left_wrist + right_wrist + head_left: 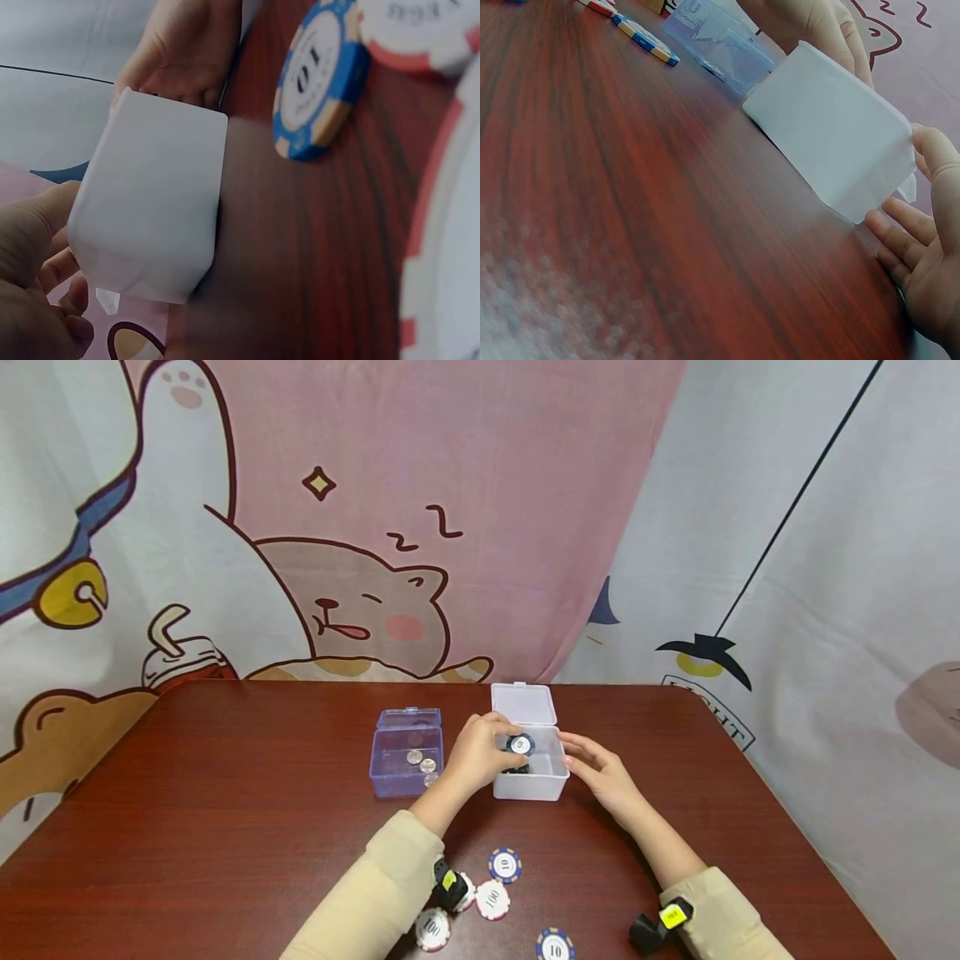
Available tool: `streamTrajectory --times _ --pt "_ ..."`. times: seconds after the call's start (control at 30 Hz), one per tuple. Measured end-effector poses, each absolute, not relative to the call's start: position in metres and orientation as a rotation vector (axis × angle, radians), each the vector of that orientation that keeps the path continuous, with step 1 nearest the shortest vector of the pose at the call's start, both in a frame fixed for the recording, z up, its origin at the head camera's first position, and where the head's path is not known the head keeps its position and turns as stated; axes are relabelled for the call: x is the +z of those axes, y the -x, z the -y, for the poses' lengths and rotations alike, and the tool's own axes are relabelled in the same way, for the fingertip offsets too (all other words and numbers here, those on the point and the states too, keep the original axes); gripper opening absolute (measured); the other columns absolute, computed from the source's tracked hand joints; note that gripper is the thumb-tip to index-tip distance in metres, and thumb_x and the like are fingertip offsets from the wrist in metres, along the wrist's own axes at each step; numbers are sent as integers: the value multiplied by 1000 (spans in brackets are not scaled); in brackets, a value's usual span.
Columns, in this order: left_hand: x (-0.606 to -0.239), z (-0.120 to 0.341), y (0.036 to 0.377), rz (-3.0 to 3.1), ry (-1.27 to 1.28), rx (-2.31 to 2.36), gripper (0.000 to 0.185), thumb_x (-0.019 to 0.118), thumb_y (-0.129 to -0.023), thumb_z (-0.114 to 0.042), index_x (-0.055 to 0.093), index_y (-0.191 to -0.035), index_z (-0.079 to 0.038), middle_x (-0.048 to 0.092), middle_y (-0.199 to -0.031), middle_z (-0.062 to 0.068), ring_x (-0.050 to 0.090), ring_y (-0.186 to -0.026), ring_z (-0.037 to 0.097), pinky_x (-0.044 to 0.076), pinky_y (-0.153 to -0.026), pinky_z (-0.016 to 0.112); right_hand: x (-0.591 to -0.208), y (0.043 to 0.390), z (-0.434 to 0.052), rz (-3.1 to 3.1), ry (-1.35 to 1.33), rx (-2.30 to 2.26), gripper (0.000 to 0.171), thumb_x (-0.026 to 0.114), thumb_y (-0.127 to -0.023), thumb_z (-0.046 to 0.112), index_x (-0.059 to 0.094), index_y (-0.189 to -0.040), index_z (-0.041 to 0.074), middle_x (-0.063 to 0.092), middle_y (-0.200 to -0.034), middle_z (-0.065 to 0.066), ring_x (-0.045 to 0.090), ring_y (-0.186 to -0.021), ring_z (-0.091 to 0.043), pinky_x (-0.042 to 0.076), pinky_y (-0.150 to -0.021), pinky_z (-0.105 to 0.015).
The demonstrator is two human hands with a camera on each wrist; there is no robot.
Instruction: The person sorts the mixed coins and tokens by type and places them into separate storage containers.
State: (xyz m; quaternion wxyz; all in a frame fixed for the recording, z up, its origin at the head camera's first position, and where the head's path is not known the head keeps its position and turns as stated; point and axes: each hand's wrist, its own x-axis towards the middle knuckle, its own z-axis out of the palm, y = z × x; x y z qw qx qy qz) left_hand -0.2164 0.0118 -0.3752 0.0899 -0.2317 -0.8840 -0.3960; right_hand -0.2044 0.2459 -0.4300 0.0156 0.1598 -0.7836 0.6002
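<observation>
I see a dark reddish-brown wooden table point(225, 827) with a rounded edge and a glossy grain. Behind it hangs a pink and white cartoon fabric backdrop point(420, 485) printed with a sleeping bear, a cat with a yellow bell and a small yellow star. To its right hangs a pale grey cloth point(825, 568) crossed by a thin black diagonal line. The light is soft and even

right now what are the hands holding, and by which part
The left hand pinches a blue-edged poker chip by its rim, over the open white box. The right hand holds nothing; its straight fingers rest at the box's right side.
</observation>
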Motion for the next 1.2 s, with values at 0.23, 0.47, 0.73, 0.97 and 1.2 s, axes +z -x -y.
streamTrajectory --times 0.23,0.47,0.73,0.97,1.2 --pt "-381 -10 218 2651 631 -1148 41 86 -69 -20 75 -106 -9 66 -103 0 52 -91 20 44 -78 30 -428 203 -245 2443 -482 1871 42 58 -96 11 51 -136 2 53 -133 -20 52 -118 -29 45 -88 -23" --pt "-385 -12 219 2658 586 -1190 43 86 -69 -20 74 -109 -10 65 -107 -1 52 -94 19 44 -79 31 -427 202 -246 2435 -468 1882 43 60 -95 16 52 -136 4 54 -132 -20 51 -119 -32 45 -88 -23" --pt "-385 -10 217 2624 610 -1252 43 84 -73 -21 72 -112 -7 66 -104 2 52 -93 21 44 -79 32 -428 202 -245 2433 -481 1894 43 59 -96 13 50 -137 3 53 -132 -22 49 -121 -36 44 -88 -22" --pt "-378 -6 213 2517 640 -1328 39 81 -75 -19 72 -110 -3 66 -102 6 53 -82 23 43 -70 29 -428 202 -244 2431 -484 1898 43 59 -95 13 50 -136 2 53 -132 -22 49 -120 -36 44 -88 -22" --pt "-371 -1 202 2417 673 -1460 36 81 -76 -15 72 -109 -1 67 -101 7 55 -79 28 43 -66 27 -429 202 -245 2429 -486 1892 43 59 -95 13 51 -136 3 53 -132 -22 50 -120 -36 44 -88 -22"
